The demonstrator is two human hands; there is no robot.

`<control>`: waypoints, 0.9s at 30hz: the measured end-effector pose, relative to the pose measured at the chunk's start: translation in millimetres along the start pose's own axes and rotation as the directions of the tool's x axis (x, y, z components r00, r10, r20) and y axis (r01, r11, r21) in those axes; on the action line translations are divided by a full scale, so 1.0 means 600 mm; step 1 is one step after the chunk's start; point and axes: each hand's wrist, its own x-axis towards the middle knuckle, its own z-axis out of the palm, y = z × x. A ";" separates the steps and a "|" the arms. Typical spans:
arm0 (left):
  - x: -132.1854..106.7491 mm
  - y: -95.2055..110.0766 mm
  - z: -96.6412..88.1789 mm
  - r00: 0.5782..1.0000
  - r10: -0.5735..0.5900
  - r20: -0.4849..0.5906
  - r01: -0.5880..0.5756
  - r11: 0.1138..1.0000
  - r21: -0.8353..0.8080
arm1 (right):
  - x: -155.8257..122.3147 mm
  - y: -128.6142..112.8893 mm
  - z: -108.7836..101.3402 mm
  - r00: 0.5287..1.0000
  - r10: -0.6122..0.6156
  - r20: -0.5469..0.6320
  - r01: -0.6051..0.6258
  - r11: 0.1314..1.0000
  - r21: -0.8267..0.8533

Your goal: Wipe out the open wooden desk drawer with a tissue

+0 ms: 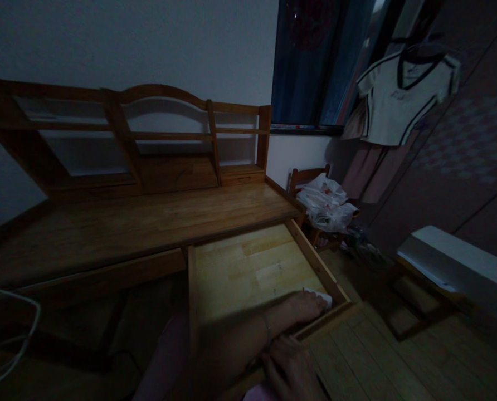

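Head camera view, dimly lit: a wooden drawer (240,267) stands pulled out from under the wooden tabletop (169,209). Inside it, at the front right corner, the left hand (307,307) is closed over a white cloth (327,301), perhaps a tissue, whose edges show past the fingers. A thin bracelet (267,329) circles that wrist. Just below the left forearm, the right hand (292,362) lies at the drawer's front panel with its fingers bent; in this gloom I cannot tell whether it grips the panel or only rests there. The two hands are near each other but apart.

Along the back of the tabletop rises a wooden hutch (167,135) with an arched top rail. Right of the tabletop, plastic bags (326,203) sit on a wooden chair (309,174), and a white T-shirt (415,111) with dark trim hangs beyond. A white cable (33,320) loops at the lower left.
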 end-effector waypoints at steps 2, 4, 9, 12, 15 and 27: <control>-0.006 -0.002 -0.004 0.999 0.033 -0.009 -0.033 0.999 -0.005 | 0.002 -0.002 -0.002 1.000 -0.009 -0.005 0.009 1.000 -0.003; -0.011 -0.003 -0.007 0.999 0.050 -0.015 -0.050 0.999 -0.007 | 0.003 -0.004 -0.004 1.000 -0.012 -0.006 0.012 1.000 0.002; -0.014 -0.002 -0.012 0.999 0.041 -0.001 -0.041 0.999 -0.012 | 0.002 -0.005 -0.006 1.000 0.014 0.008 -0.014 0.999 0.031; -0.020 -0.001 -0.009 0.999 0.026 0.019 -0.026 1.000 -0.013 | 0.001 -0.003 -0.005 0.999 0.029 0.028 -0.030 0.998 0.054; -0.033 -0.002 -0.005 0.999 0.039 0.014 -0.039 0.999 -0.015 | -0.001 -0.002 -0.004 0.999 0.035 0.037 -0.038 0.997 0.069; -0.087 -0.002 -0.017 0.997 0.074 0.013 -0.074 0.997 -0.023 | 0.000 -0.005 -0.006 1.000 0.012 0.005 -0.012 0.999 0.037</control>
